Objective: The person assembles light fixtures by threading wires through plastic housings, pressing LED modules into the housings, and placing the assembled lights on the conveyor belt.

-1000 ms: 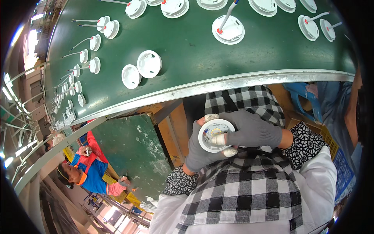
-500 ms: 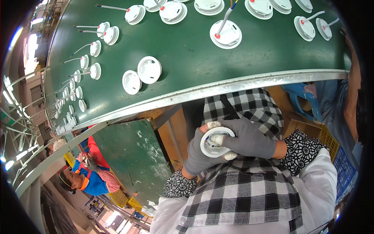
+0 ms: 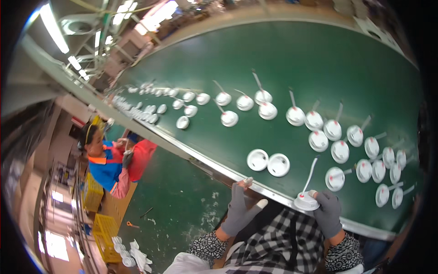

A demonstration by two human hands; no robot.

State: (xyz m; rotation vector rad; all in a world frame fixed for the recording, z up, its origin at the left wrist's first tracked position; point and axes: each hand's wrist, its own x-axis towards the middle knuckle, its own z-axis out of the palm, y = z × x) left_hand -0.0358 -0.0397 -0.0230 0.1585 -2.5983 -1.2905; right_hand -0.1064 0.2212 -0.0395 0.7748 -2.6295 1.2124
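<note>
My right hand (image 3: 327, 211), in a grey glove with light fingertips, grips a white round lamp housing (image 3: 306, 202) by its side at the near metal edge of the green work surface. From a red spot on the housing's back a pale cable (image 3: 311, 173) stands up. My left hand (image 3: 241, 208), gloved the same way, is open and empty beside that edge, thumb spread from the fingers. Just beyond it two white housings (image 3: 258, 160) lie side by side, hollow side up. To the right of the held piece lies another cabled housing (image 3: 335, 178).
The long green work surface (image 3: 292, 55) carries several cabled housings, with smaller white pieces (image 3: 150, 109) toward the far left. A metal rim (image 3: 214, 167) runs along its near side. At left, a co-worker in blue and red (image 3: 107, 160) stands by a lower green table (image 3: 178, 219) and yellow crates (image 3: 104, 228).
My hands have parted and moved from my lap to the work surface's edge. The hollow side of the held housing showed before; now its cabled back shows. My view has turned.
</note>
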